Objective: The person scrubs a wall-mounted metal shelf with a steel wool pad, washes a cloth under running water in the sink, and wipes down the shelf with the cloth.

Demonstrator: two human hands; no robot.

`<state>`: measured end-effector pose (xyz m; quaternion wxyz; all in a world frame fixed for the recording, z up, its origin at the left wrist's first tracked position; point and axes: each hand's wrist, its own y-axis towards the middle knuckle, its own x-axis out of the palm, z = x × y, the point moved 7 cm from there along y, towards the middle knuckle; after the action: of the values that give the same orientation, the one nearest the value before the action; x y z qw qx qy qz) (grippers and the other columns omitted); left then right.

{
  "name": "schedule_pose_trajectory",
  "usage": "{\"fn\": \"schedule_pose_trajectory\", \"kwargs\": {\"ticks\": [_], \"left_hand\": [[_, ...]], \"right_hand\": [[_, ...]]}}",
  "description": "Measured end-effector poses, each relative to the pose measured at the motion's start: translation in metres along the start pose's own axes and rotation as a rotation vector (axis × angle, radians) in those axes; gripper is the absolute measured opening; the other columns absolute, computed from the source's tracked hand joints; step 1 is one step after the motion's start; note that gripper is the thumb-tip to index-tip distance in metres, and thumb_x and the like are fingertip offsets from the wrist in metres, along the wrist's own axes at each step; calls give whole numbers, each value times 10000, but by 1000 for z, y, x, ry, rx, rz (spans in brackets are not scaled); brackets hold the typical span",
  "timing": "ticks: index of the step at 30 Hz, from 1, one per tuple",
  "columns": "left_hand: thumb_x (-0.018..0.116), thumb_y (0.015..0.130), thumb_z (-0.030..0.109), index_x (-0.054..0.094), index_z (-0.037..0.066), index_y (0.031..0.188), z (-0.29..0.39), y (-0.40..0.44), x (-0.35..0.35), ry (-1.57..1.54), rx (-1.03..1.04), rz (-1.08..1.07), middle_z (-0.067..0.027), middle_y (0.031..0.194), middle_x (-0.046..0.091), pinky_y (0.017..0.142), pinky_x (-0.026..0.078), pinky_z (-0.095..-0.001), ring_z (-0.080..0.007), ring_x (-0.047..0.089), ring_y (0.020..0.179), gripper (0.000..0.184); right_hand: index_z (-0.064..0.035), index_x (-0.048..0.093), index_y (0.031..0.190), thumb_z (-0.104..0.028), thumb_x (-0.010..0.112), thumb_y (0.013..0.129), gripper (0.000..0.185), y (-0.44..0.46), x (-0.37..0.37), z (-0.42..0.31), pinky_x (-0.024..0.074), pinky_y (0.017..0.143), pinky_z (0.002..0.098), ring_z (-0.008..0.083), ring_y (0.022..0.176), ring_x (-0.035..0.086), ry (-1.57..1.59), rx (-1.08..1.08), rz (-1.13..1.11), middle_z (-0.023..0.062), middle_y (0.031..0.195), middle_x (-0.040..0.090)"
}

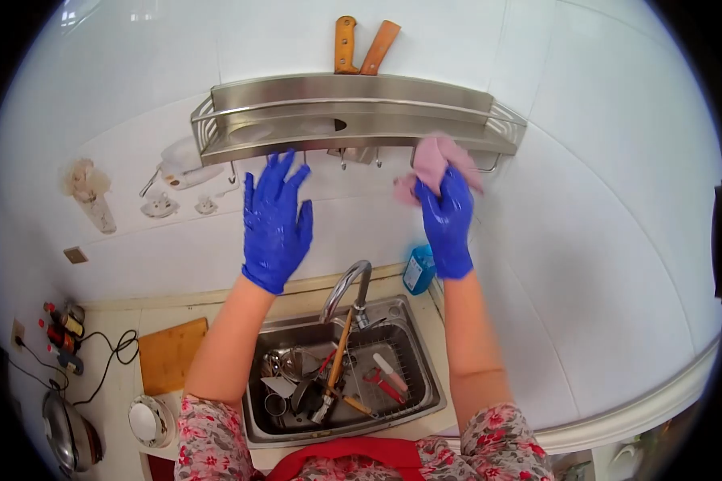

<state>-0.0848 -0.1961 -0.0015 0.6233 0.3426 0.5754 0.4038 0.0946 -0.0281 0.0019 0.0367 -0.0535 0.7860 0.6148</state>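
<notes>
Both of my hands wear blue rubber gloves and are raised to a steel wall rack (297, 148) above the sink. My right hand (448, 220) grips a pink cloth (435, 160), which lies against the rack's front edge near its right end. Fingers spread, my left hand (276, 224) is in front of the rack's lower edge, left of its middle; whether the fingertips touch it I cannot tell. Small hooks (344, 163) hang below the rack. Two wooden-handled knives (345, 46) stand in the slots at its back.
Below is a steel sink (253, 425) holding several utensils, with a curved faucet (353, 280) rising behind it. A blue bottle (419, 270) stands at its back right corner. To the left are a cutting board (171, 357), bowls (150, 422), sauce bottles (60, 337) and a metal pot (66, 433).
</notes>
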Motion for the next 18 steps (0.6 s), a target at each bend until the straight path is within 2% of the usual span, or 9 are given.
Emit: {"fn": "schedule_pose_trajectory", "kwargs": {"ticks": [4,6,7,10,12,13,15,17,18], "left_hand": [[606,837,143,391,83,1384,-23,21,23,179,-31,22,-140,1441,371,1127,96,-531,-304,269,1388,591],[614,835,165,382,87,1391,-26,24,31,291,-72,4,-127,1444,371,1128,74,-537,-296,269,1388,608],[622,832,172,387,95,1385,-25,27,30,288,-67,18,-110,1428,389,1126,59,-541,-290,275,1385,605],[627,830,169,397,100,1372,-33,30,30,240,-74,21,-100,1399,415,1126,65,-536,-282,284,1380,593],[628,826,154,402,95,1358,-31,29,32,235,-58,39,-104,1364,435,1127,68,-534,-285,296,1371,581],[632,822,152,400,92,1356,-31,29,33,241,-61,45,-106,1360,433,1127,69,-534,-290,299,1368,585],[635,818,149,397,89,1355,-32,30,36,247,-70,57,-109,1357,432,1127,70,-535,-294,302,1365,589],[643,812,158,389,85,1355,-34,32,39,251,-66,51,-115,1354,423,1128,72,-539,-307,300,1363,605],[643,812,158,389,85,1355,-36,32,40,250,-69,51,-115,1354,423,1128,72,-539,-307,300,1363,605]], "right_hand": [[-1,556,956,-91,533,875,123,53,50,31,456,711,366,267,732,570,156,104,-146,139,832,578],[-64,579,874,-168,490,886,137,73,66,21,439,775,396,273,709,579,-210,-3,-175,114,788,604],[-55,564,818,-217,455,918,220,79,77,30,457,699,357,240,670,590,-257,197,-422,86,708,579],[-72,527,727,-346,392,960,384,95,85,95,449,558,305,164,579,552,-328,74,-530,30,613,523],[-116,464,657,-280,471,886,282,92,80,149,420,599,345,173,538,481,23,486,-799,36,588,525],[-112,435,649,-297,517,834,274,96,63,151,400,555,332,161,533,459,195,623,-843,26,586,506],[-100,446,643,-350,583,752,306,119,35,173,394,554,314,134,558,467,207,517,-901,20,591,511],[-91,487,644,-386,603,721,327,130,21,215,407,597,310,120,589,497,49,273,-905,24,598,535],[-101,524,690,-321,654,686,256,130,6,236,396,572,277,126,571,480,-354,317,-880,23,581,508]]}}
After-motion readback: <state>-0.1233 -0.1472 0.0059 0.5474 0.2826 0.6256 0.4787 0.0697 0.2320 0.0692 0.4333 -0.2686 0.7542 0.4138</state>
